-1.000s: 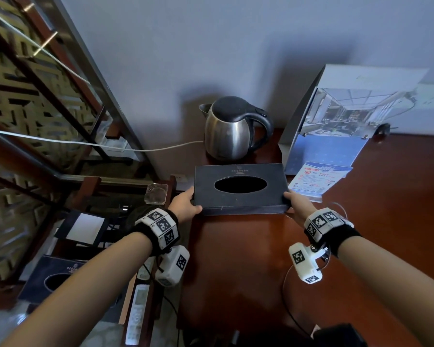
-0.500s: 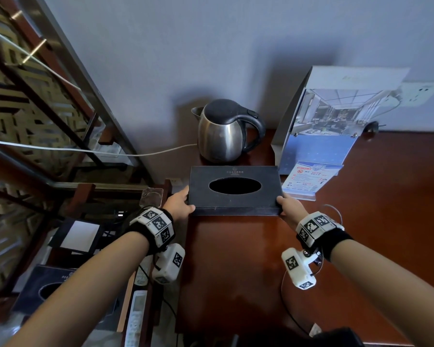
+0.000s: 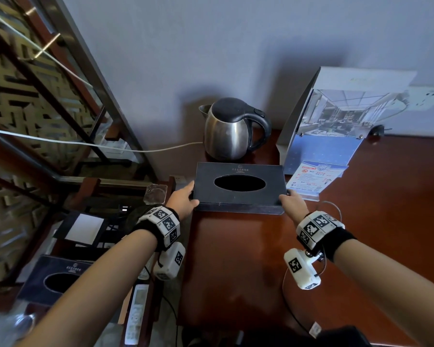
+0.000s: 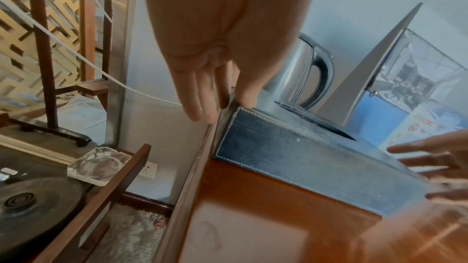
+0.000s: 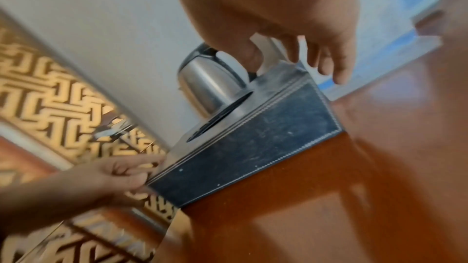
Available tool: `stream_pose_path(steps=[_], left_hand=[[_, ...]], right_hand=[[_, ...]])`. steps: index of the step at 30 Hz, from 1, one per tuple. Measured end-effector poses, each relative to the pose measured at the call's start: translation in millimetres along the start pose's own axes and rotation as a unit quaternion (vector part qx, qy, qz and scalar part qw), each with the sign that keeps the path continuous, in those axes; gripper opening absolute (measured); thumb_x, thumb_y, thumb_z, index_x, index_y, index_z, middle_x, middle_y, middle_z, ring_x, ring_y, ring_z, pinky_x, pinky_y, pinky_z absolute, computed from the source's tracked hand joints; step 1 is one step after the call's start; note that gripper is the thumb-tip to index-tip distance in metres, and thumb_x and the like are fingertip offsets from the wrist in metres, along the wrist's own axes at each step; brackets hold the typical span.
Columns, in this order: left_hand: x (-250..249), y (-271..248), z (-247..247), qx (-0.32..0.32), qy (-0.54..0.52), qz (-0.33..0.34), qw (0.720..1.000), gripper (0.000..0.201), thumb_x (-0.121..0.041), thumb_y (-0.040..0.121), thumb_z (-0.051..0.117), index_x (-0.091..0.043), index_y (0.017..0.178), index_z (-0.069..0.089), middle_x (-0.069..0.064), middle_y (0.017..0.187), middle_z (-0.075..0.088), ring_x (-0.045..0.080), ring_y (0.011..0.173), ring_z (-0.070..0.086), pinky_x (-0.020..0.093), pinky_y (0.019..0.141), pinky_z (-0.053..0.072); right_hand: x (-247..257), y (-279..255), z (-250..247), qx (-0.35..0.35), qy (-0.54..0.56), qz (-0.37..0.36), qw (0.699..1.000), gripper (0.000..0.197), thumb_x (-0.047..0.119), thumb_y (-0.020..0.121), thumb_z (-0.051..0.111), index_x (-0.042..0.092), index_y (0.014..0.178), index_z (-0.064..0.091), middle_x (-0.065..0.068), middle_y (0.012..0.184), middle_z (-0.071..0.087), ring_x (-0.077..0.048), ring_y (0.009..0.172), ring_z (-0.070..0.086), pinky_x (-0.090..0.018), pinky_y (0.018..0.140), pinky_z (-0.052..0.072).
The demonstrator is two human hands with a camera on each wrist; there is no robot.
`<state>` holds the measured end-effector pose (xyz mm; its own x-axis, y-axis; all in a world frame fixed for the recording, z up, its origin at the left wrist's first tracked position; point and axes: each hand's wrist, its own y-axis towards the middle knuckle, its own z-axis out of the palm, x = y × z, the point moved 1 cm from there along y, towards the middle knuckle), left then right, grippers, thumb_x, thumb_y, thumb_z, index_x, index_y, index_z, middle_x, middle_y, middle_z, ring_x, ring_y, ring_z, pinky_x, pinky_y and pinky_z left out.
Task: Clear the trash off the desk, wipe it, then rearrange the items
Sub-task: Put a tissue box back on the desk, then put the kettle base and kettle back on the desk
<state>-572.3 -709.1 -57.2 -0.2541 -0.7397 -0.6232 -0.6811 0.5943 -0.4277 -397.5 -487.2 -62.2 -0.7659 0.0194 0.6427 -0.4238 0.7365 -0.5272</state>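
A black tissue box with an oval slot lies on the red-brown desk, just in front of a steel kettle. My left hand is at the box's left end. In the left wrist view its thumb rests on the top corner of the box and the straight fingers lie along the end. My right hand is at the right end. In the right wrist view its thumb is over the top of the box and the loose fingers hang beside the end.
A folded picture stand and a small leaflet holder stand right of the box. Beyond the desk's left edge, a lower shelf holds a glass ashtray, a second dark tissue box and a remote. A white cable runs left from the kettle.
The box and both hands stay in about the same place in front of the kettle. Only the head view has shifted a little.
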Motion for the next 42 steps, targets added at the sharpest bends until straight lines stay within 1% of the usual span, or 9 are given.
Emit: stream_pose_path(steps=[3, 7, 10, 15, 21, 29, 34, 38, 42], left_hand=[[-1, -3, -6, -0.036, 0.015, 0.002, 0.999, 0.055, -0.012, 0.094, 0.053, -0.013, 0.145, 0.034, 0.012, 0.14, 0.05, 0.025, 0.13, 0.045, 0.03, 0.108, 0.034], [-1, -12, -25, -0.096, -0.019, 0.017, 0.995, 0.035, -0.013, 0.095, 0.05, -0.008, 0.13, 0.053, 0.014, 0.124, 0.061, 0.028, 0.117, 0.054, 0.025, 0.095, 0.038], [4, -22, -42, -0.138, -0.065, 0.028, 0.988, 0.027, -0.011, 0.093, 0.052, -0.005, 0.118, 0.06, 0.019, 0.111, 0.065, 0.033, 0.1, 0.062, 0.028, 0.082, 0.045], [29, -44, -73, -0.192, -0.137, -0.002, 0.972, 0.021, -0.008, 0.089, 0.057, -0.003, 0.11, 0.062, 0.016, 0.1, 0.067, 0.028, 0.094, 0.062, 0.035, 0.088, 0.049], [94, -78, -100, -0.241, -0.206, -0.076, 0.945, 0.012, -0.009, 0.089, 0.057, -0.013, 0.099, 0.06, 0.008, 0.087, 0.062, 0.023, 0.083, 0.058, 0.033, 0.076, 0.047], [197, -124, -100, -0.289, -0.244, -0.188, 0.906, 0.011, -0.015, 0.092, 0.055, -0.013, 0.103, 0.056, 0.003, 0.081, 0.058, 0.019, 0.069, 0.054, 0.028, 0.058, 0.043], [251, -125, -89, -0.285, -0.218, -0.227, 0.906, 0.007, -0.017, 0.092, 0.054, -0.017, 0.099, 0.056, 0.008, 0.101, 0.061, 0.029, 0.096, 0.062, 0.041, 0.09, 0.051], [275, -102, -85, -0.265, -0.203, -0.23, 0.914, 0.017, -0.015, 0.094, 0.052, -0.011, 0.109, 0.059, 0.009, 0.102, 0.061, 0.028, 0.099, 0.061, 0.036, 0.088, 0.049], [280, -60, -81, -0.224, -0.18, -0.217, 0.933, 0.017, -0.019, 0.095, 0.049, -0.014, 0.108, 0.059, 0.014, 0.113, 0.062, 0.032, 0.104, 0.059, 0.037, 0.085, 0.048]], right_hand=[[15, -21, 0, -0.067, -0.085, -0.083, 0.991, 0.05, 0.01, 0.089, 0.047, 0.004, 0.138, 0.038, -0.023, 0.137, 0.037, -0.037, 0.128, 0.033, -0.04, 0.109, 0.027], [47, -47, 12, -0.085, -0.141, -0.213, 0.963, 0.047, 0.008, 0.088, 0.049, 0.005, 0.134, 0.043, -0.021, 0.136, 0.036, -0.037, 0.126, 0.03, -0.037, 0.107, 0.022], [68, -60, 29, -0.07, -0.161, -0.275, 0.945, 0.041, 0.007, 0.087, 0.049, 0.006, 0.127, 0.049, -0.018, 0.132, 0.04, -0.035, 0.122, 0.034, -0.032, 0.103, 0.023], [92, -80, 69, -0.02, -0.179, -0.346, 0.921, 0.036, 0.005, 0.088, 0.047, 0.004, 0.123, 0.051, -0.016, 0.13, 0.043, -0.034, 0.122, 0.036, -0.033, 0.101, 0.027], [105, -106, 127, 0.043, -0.174, -0.422, 0.889, 0.035, -0.002, 0.082, 0.05, 0.0, 0.116, 0.056, -0.02, 0.121, 0.049, -0.035, 0.117, 0.045, -0.031, 0.1, 0.031], [119, -119, 221, 0.149, -0.181, -0.396, 0.888, 0.034, 0.002, 0.086, 0.047, 0.004, 0.118, 0.055, -0.016, 0.121, 0.048, -0.028, 0.111, 0.049, -0.031, 0.098, 0.037], [124, -96, 276, 0.164, -0.218, -0.342, 0.899, 0.032, 0.008, 0.089, 0.048, 0.004, 0.121, 0.054, -0.018, 0.128, 0.046, -0.029, 0.121, 0.045, -0.026, 0.1, 0.031], [125, -67, 316, 0.177, -0.274, -0.292, 0.899, 0.037, 0.012, 0.09, 0.049, 0.005, 0.127, 0.049, -0.017, 0.134, 0.043, -0.03, 0.124, 0.043, -0.028, 0.1, 0.033], [125, -34, 350, 0.16, -0.34, -0.287, 0.881, 0.047, 0.017, 0.09, 0.051, 0.004, 0.134, 0.043, -0.02, 0.137, 0.04, -0.035, 0.127, 0.04, -0.035, 0.102, 0.034]])
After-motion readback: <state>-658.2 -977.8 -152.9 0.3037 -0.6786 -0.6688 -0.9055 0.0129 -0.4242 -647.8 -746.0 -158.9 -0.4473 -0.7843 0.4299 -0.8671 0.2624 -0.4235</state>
